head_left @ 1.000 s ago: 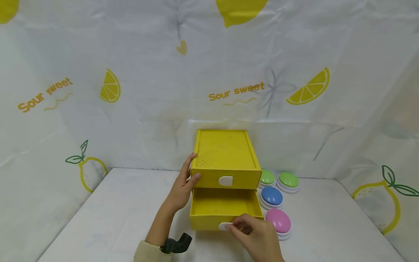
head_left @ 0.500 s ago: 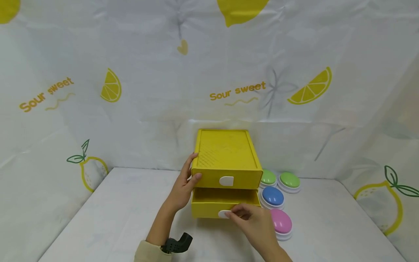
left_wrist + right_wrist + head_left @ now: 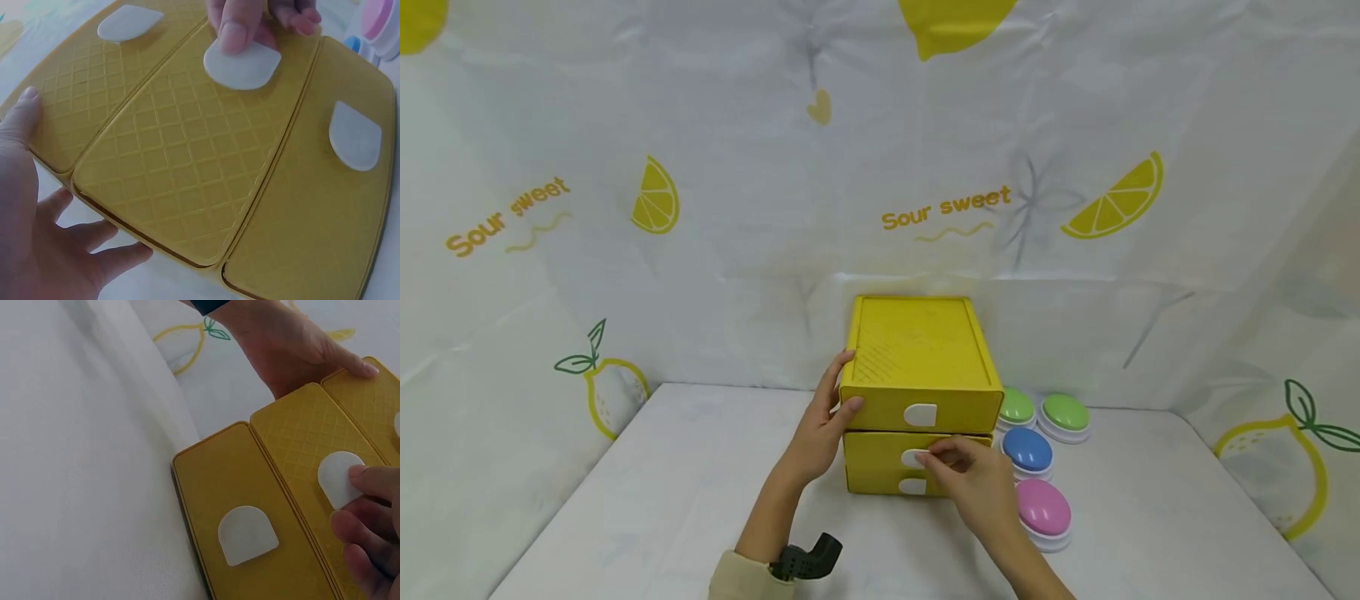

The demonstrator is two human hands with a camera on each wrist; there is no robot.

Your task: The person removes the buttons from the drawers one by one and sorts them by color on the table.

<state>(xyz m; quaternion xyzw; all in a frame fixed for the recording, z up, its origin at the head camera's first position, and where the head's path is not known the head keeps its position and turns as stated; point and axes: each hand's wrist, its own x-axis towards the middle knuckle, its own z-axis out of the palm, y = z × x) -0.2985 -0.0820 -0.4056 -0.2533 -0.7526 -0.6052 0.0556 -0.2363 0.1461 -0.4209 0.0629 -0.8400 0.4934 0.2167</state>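
Over white tabletop [image 3: 715,467], right hand [image 3: 981,487] pinches drawer handle [image 3: 242,72].

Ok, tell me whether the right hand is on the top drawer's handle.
No, its fingers pinch the white handle of the middle drawer.

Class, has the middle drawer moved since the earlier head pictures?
Yes. The middle drawer has slid back into the yellow cabinet: against the shut top drawer, its front sits closer beneath, and its inside no longer shows.
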